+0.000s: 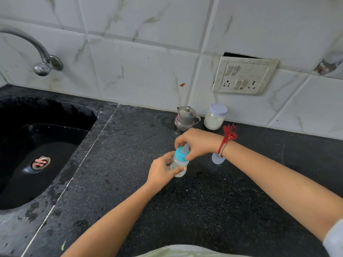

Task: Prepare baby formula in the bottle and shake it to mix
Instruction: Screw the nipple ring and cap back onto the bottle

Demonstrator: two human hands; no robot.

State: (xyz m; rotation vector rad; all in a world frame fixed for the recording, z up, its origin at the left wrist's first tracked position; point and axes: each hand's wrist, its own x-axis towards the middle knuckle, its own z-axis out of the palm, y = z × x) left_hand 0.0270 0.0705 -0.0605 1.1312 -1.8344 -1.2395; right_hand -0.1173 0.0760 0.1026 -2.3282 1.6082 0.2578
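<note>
Counter (204, 210), bottle (180, 160) in left grip (161, 170), perhaps tilted

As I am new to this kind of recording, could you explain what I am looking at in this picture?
There is no machine here: a person wears a camera on the head, so the picture looks down at their bare hands. They stand at a dark counter beside a black sink with a tap. The left hand grips a baby bottle holding whitish liquid, while the right hand holds its blue teat ring from above. Behind stand a lidded steel pot and a jar of white powder; a clear cap lies near the right wrist.
</note>
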